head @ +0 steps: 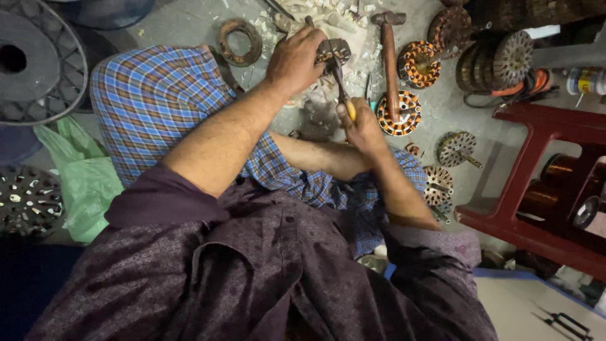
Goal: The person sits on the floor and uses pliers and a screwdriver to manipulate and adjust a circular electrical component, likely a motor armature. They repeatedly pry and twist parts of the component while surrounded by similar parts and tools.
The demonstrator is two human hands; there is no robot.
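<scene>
- Left hand (295,58): grip closed over a dark wound stator (332,49), holding it down on the floor (189,22); fingers wrap its top edge.
- Right hand (364,126): grip pinched tight around the yellow handle of a thin tool (341,88); the shaft runs up from the grip and its tip meets the stator just below the left grip.
- The two hands sit near each other, right one below and slightly right of the left.
- Just right of the right grip: a copper-wound stator (399,113) with a hammer (390,60) lying across it, head pointing away.
- Further right: more stators (419,63) and disc rotors (457,148) on the floor.
- Left of the left grip: a rusty ring (240,41).
- White scraps (315,12) are scattered above the left grip.
- Far right: a red stool (536,183).
</scene>
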